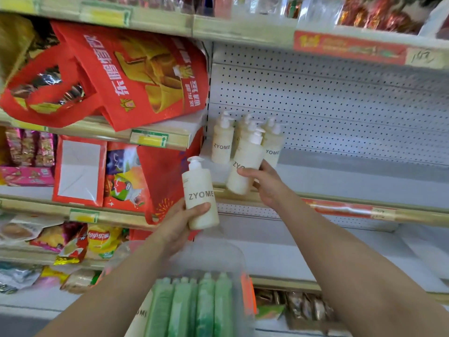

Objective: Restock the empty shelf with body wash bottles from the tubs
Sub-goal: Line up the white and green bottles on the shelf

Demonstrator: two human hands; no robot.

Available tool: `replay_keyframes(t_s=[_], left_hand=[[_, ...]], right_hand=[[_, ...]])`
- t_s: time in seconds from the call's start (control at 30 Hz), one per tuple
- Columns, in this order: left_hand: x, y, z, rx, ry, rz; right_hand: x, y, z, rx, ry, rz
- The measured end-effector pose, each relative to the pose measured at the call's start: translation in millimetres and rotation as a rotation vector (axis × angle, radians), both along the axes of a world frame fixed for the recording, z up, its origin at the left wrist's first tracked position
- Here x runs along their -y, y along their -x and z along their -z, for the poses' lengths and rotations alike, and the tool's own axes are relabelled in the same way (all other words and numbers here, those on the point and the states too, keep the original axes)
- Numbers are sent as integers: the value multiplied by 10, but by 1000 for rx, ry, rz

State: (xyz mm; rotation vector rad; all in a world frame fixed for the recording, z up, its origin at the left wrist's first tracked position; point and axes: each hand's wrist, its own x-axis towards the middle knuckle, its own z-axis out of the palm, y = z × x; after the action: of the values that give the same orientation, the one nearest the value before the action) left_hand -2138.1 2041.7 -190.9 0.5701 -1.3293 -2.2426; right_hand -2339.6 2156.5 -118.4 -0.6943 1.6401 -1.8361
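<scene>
**Two hands load cream pump bottles onto a nearly bare shop shelf**

Seen from the wearer's head, looking forward and down at shop shelving. Both arms reach up from the bottom of the view.

The right hand (266,184), just past centre toward 3 o'clock, has its fingers (245,171) wrapped round the lower half of a cream pump bottle, the tilted bottle (245,159). It leans with its pump toward 1 o'clock and its base over the shelf's front lip. That looks like the angle for sliding it in under the shelf above.

At its 12 o'clock, three or so standing bottles (221,144) with the same ZYOME lettering are bunched upright at the left end of the white shelf (364,177), against a perforated back panel (340,98). The row seems to start at that corner, so the long stretch toward 3 o'clock is free to fill.

The left hand (178,223), at 7 o'clock from centre, grips an upright bottle (200,194) near its base, thumb across the front, label facing the camera. It is held short of the shelf, probably waiting its turn.

At 6 o'clock a blurred clear tub (218,254) holds green bottles (194,302) packed upright, close under the arms for easy reach.

Toward 10 o'clock a red bag (136,76) lies on the neighbouring bay, with snack packets (102,239) below it.
</scene>
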Motion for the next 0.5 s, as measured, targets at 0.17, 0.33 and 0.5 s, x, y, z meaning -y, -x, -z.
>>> replay_keyframes(t_s=[0.17, 0.33, 0.5], left_hand=[[115, 214, -103, -57, 16, -7], [189, 326, -163, -54, 53, 6], [233, 376, -171, -50, 70, 0]], right_hand=[[334, 339, -28, -37, -48, 45], [639, 494, 86, -87, -99, 43], [811, 530, 171, -162, -144, 6]])
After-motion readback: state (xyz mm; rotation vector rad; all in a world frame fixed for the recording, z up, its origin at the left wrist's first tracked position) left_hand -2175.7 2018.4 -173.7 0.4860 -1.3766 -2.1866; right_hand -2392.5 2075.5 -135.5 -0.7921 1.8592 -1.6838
